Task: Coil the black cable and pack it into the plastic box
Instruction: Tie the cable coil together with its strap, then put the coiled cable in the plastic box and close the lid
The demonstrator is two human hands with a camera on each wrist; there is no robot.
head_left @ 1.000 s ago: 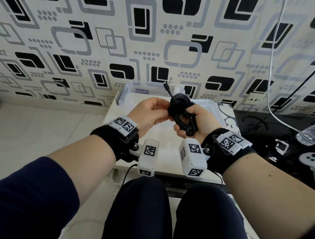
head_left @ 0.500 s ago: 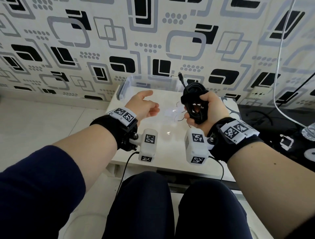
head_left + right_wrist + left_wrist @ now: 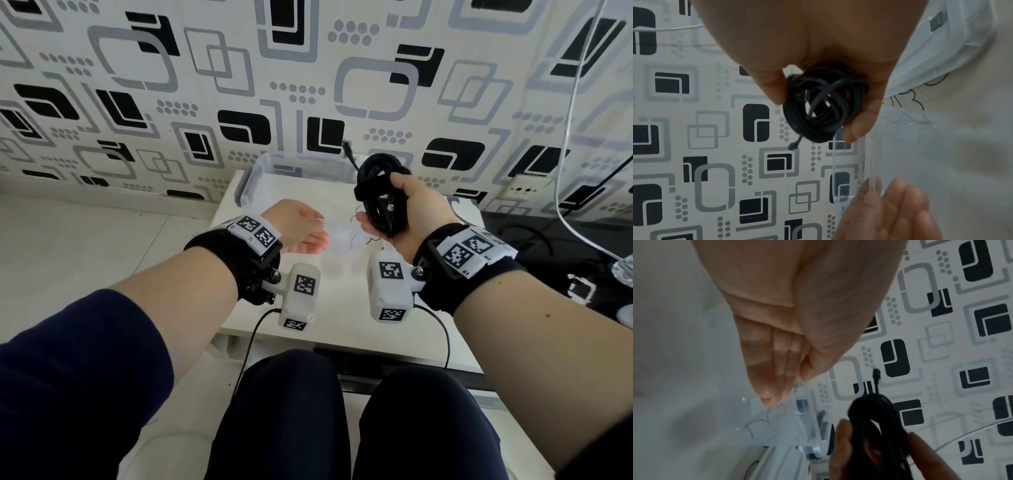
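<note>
Since half a second ago your left hand (image 3: 301, 228) has dropped lower and flattened, fingers (image 3: 766, 369) now straight and together, holding nothing; your right hand (image 3: 407, 209) has kept its grip on the coiled black cable (image 3: 378, 192), fingers and thumb curled round the bundle, and has scarcely shifted. One plug end (image 3: 347, 148) sticks up out of the coil, beyond your right fingertips.

The clear plastic box (image 3: 253, 178) stands on the white table (image 3: 342, 318) just beyond your left fingertips, against the patterned wall (image 3: 308, 68). Its lid (image 3: 941, 53) lies flat on the table under and beside the right hand.

The table's near edge lies just above your knees; pale floor (image 3: 85, 246) opens to its left, and a dark glossy surface (image 3: 548, 253) with a white cord (image 3: 568, 137) lies to the right.
</note>
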